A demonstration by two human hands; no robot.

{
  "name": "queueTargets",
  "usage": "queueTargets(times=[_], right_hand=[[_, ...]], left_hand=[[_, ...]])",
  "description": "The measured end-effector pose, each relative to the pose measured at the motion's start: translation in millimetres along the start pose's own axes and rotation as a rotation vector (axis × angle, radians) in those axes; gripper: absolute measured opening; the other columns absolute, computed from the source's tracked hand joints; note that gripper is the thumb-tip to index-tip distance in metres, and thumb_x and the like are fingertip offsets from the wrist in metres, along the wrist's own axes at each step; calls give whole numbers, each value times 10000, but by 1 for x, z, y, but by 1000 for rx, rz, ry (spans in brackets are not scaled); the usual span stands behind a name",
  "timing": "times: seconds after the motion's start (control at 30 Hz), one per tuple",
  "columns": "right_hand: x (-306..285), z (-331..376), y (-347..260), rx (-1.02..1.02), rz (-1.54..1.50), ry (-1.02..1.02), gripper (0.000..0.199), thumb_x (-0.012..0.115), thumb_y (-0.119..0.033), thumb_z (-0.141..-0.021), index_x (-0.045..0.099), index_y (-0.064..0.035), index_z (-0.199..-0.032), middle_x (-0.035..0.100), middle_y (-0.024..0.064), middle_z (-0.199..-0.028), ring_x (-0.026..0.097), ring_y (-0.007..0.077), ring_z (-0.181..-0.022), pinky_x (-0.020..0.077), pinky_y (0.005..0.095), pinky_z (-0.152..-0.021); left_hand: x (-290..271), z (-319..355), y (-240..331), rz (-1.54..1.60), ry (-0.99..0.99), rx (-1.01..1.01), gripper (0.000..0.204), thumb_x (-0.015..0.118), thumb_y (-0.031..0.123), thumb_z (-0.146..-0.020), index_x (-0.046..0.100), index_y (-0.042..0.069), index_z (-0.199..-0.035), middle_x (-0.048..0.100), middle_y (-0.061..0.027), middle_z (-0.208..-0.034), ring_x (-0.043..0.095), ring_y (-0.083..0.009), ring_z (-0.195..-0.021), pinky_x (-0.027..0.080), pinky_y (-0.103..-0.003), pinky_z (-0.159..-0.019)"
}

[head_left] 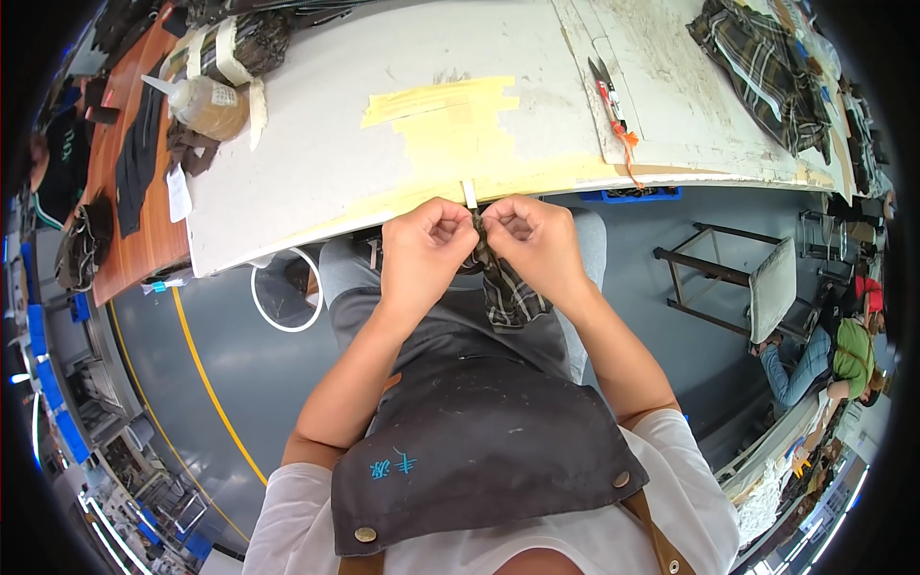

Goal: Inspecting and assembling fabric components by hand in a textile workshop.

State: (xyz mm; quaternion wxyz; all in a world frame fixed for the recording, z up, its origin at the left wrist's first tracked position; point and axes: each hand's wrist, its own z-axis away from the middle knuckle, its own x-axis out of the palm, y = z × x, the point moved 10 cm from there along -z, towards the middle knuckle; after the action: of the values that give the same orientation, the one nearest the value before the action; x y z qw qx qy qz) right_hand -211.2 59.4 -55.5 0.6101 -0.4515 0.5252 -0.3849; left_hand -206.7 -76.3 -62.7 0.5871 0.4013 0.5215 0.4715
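My left hand [423, 245] and my right hand [533, 241] are held together just below the front edge of the white worktable [316, 163]. Both pinch a small piece of dark plaid fabric [505, 292], which hangs down between them over my lap and dark apron [470, 450]. A narrow white strip [469, 194] sticks up from the fabric between my thumbs, against the table edge. Fingers of both hands are curled tight on the cloth.
On the table lie yellowish tape patches [446, 120], red-handled snips [609, 96], a plastic glue bottle [206, 103] and a plaid garment [762, 67]. A stool [757, 287] stands to the right; a person [834, 355] lies on the floor beyond it. A white ring [285, 292] lies on the floor.
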Motion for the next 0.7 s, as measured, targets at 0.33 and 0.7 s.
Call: queueTargets(times=[0.33,0.7], right_hand=[[2,-7,6,-5,-54,8,74,633,4,-747,615,29,-814,637,65,-707,600,83,-607,484,204,-549],[2,-11,-11,-80,64,-60,67,630,-11,-750,612,34,-797,630,53,-681,574,69,-596,477,221,-559]], left_hand=[[1,2,-9,75,18,-27,26,615,-3,-731,602,-25,-737,608,-36,-616,538,-40,-547,451,-190,-532],[-1,-1,7,-50,10,13,44,625,10,-708,601,-22,-727,600,-45,-597,558,-59,-549,458,-203,-532]])
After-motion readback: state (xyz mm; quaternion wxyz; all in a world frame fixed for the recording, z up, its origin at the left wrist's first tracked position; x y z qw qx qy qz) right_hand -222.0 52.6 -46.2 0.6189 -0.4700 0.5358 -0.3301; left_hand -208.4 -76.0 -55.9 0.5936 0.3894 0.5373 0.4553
